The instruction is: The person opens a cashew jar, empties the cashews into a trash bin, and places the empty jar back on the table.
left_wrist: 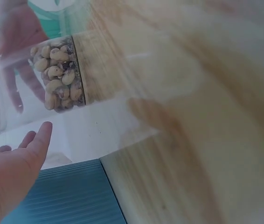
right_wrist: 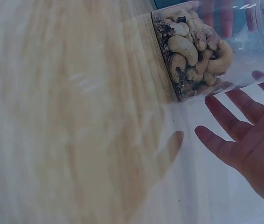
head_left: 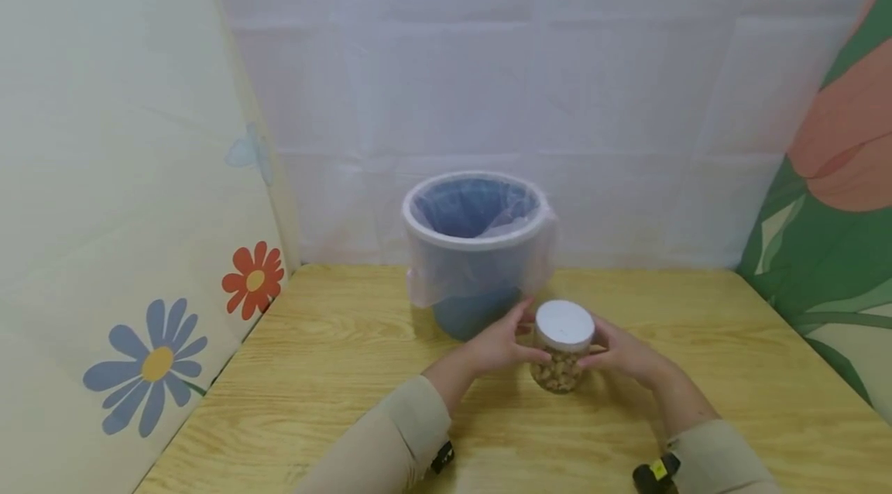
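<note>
Blue-petalled flower (head_left: 158, 364) on the cloth beside your table's (head_left: 334, 378) left edge; red flower (head_left: 254, 280) near its back left corner. Bin (head_left: 467, 316) by the back edge, left of middle, pale liner (head_left: 446, 273) folded over its rim. Your left hand (head_left: 500, 343): fingers extended, set wide at the jar's (head_left: 557, 372) left side, thumb in front. Jar: upright on the table between your hands, nearer the front edge than the bin, white lid (head_left: 564, 321) on, nuts (right_wrist: 188, 51) inside. Your right hand (head_left: 625, 352): fingers spread wide at its right side, thumb in front. Firmness of contact: cannot tell.
</note>
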The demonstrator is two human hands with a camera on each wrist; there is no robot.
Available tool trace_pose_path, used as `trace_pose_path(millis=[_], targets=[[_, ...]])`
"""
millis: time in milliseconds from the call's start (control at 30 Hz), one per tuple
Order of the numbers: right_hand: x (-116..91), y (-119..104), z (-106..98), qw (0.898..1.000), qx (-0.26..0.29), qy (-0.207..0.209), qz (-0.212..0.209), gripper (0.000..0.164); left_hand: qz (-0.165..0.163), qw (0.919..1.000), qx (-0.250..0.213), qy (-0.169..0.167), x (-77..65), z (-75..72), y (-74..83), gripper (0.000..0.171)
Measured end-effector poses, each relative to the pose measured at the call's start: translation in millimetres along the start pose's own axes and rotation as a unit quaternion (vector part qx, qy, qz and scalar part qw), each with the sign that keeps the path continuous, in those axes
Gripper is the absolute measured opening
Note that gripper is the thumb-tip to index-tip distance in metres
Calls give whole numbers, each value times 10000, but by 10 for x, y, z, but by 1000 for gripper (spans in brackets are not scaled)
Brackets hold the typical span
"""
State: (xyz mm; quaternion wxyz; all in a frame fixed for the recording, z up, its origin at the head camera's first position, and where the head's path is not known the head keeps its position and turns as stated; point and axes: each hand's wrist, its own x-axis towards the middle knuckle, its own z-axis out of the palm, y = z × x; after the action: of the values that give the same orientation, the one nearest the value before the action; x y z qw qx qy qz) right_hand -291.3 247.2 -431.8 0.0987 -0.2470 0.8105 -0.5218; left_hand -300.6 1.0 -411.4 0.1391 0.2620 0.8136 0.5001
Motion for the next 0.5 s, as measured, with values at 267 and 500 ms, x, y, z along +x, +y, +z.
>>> trace_pose_path(millis=[267, 500], targets=[[-7, -9, 38, 9989, -440, 46, 123, 84, -206, 9996, 168, -63, 7, 40, 19, 81], [-7, -15, 50, 9992, -343, 5, 208, 84, -242, 9996, -36, -105, 22, 54, -5, 77]])
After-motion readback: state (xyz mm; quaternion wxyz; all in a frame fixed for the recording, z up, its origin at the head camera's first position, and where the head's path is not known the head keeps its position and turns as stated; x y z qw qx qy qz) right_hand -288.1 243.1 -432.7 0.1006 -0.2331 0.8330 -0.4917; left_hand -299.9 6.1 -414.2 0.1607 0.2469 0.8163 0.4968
